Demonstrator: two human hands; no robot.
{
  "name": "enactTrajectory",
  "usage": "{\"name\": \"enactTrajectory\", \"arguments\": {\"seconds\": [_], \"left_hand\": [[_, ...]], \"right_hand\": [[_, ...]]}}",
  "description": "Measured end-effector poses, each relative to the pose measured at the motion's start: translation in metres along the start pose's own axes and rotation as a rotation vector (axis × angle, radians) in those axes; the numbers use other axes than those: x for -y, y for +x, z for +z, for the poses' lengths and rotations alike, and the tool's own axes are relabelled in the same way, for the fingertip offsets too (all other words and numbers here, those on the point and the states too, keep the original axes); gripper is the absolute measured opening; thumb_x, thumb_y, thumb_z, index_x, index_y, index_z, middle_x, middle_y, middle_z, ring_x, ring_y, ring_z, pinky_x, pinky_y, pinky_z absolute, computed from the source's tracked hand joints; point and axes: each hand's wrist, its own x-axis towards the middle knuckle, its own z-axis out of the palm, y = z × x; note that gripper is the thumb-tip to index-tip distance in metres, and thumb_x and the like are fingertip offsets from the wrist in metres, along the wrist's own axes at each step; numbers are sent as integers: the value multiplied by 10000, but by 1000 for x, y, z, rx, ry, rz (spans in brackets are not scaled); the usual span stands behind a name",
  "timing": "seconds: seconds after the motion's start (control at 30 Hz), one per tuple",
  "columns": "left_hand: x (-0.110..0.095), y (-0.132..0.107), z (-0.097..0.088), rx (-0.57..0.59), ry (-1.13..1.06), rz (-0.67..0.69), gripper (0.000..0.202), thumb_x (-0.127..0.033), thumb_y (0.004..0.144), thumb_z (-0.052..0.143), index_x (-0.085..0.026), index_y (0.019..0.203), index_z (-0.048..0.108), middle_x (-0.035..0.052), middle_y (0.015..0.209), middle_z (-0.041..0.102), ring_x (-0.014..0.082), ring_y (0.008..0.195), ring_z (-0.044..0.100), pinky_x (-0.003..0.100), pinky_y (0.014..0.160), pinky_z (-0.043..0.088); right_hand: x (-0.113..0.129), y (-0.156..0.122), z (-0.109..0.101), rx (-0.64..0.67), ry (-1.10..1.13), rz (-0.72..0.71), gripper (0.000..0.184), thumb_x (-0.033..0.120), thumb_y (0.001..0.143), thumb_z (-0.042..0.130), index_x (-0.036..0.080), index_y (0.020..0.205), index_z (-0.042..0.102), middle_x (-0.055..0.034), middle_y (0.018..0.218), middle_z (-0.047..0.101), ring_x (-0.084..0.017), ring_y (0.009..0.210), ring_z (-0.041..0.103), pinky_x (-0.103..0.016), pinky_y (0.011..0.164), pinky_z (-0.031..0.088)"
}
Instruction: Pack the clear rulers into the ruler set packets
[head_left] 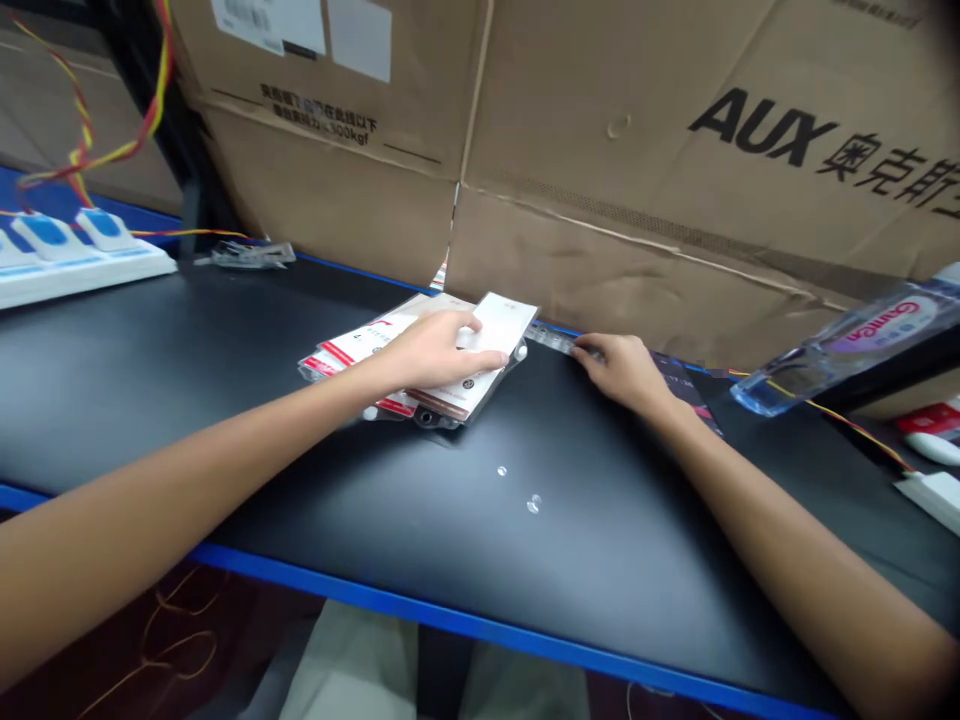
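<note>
My left hand (pixel 435 350) lies on a stack of flat white and red packets (pixel 352 350) on the black table (pixel 225 400), its fingers pressed on the top white card (pixel 504 322). My right hand (pixel 624 368) reaches to the table's back edge and pinches a thin clear plastic strip (pixel 551 339) lying along the foot of the cardboard. A dark printed packet (pixel 686 385) lies under my right wrist.
Large cardboard boxes (pixel 600 150) wall off the back. A white power strip (pixel 67 255) with red-yellow wires sits far left, with a clear plastic piece (pixel 244 254) beside it. A water bottle (pixel 847 345) lies at right. Small clear bits (pixel 532 503) lie mid-table.
</note>
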Motion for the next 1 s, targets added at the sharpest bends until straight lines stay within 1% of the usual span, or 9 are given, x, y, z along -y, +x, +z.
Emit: {"name": "enactTrajectory", "arguments": {"seconds": [0.23,0.37,0.47,0.53,0.6,0.7,0.77,0.83,1.0], "left_hand": [[-1,1,-2,19,3,25,697,-674,824,575,-172,1297,675,118,1248,720,322,1123,667,371,940,499],[0,1,-1,-6,34,47,640,-608,821,589,-172,1279,691,115,1291,702,334,1180,641,381,978,486],[2,2,1,-41,81,86,599,-590,815,595,-181,1238,706,117,1255,712,338,1190,630,392,999,476],[3,3,1,-58,103,121,589,-597,811,597,-176,1208,712,122,1229,718,339,1187,625,398,1012,469],[4,4,2,-88,117,136,604,-601,812,595,-159,1209,705,135,1254,707,343,1205,612,405,1029,462],[3,3,3,-150,151,117,614,-589,821,586,-137,1222,694,153,1265,700,350,1202,615,402,1020,469],[2,2,3,-181,176,104,602,-573,818,593,-130,1212,698,163,1224,713,360,1144,643,412,981,489],[1,1,2,-197,188,100,590,-548,812,604,-120,1206,701,174,1202,718,373,1096,662,427,953,502],[-1,0,0,-216,190,95,551,-492,820,593,-119,1210,705,169,1224,717,372,1122,657,424,984,492]], "right_hand": [[5,-7,-1,-27,-84,-71,366,352,995,509,155,1221,718,-180,1221,729,-354,1123,676,-441,975,504],[5,-5,-8,-113,-53,-59,326,305,922,607,145,1179,726,-154,1032,745,-316,966,698,-428,913,532],[15,-11,-26,-230,175,36,215,306,850,703,180,1016,757,-86,832,726,-256,778,687,-404,813,557],[31,-23,-41,-257,491,166,218,370,815,758,212,966,750,-40,744,689,-197,605,621,-359,625,540],[51,-41,-54,-183,818,266,247,395,788,801,222,954,744,-5,652,631,-148,491,520,-304,473,448],[78,-68,-58,47,1083,350,271,370,758,849,208,947,742,9,597,601,-127,477,493,-256,406,376],[89,-80,-54,173,1162,365,289,368,756,859,198,955,736,9,592,611,-112,462,484,-235,390,353],[94,-85,-47,233,1196,386,279,365,763,855,189,939,730,13,584,607,-101,459,477,-220,388,351],[96,-83,-40,263,1189,442,277,353,750,861,168,907,729,18,576,600,-93,463,475,-212,395,370]]}}
